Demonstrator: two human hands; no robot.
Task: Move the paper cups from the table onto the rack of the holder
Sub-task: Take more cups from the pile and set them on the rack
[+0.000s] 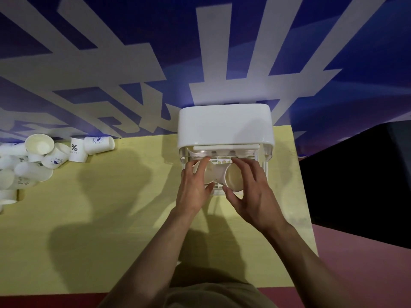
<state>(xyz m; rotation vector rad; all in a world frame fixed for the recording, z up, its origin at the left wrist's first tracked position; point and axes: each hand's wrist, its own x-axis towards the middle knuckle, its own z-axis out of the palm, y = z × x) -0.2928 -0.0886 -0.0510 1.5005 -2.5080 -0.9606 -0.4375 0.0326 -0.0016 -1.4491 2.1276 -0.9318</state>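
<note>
A white cup holder (224, 127) with a domed lid stands at the table's far edge, its white rack (264, 172) pulled out toward me. My left hand (194, 187) grips a paper cup (209, 172) over the rack's left half; that cup is mostly hidden by my fingers. My right hand (251, 192) grips a second paper cup (233, 178), tilted so its open mouth faces me, over the rack's right half. The two cups touch each other in the middle. Whether they rest on the rack's pegs I cannot tell.
A heap of several white paper cups (40, 158), some with printed logos, lies at the far left of the yellow table (111, 207). A blue and white banner rises behind the table. The table's right edge (304, 196) runs just beyond the holder.
</note>
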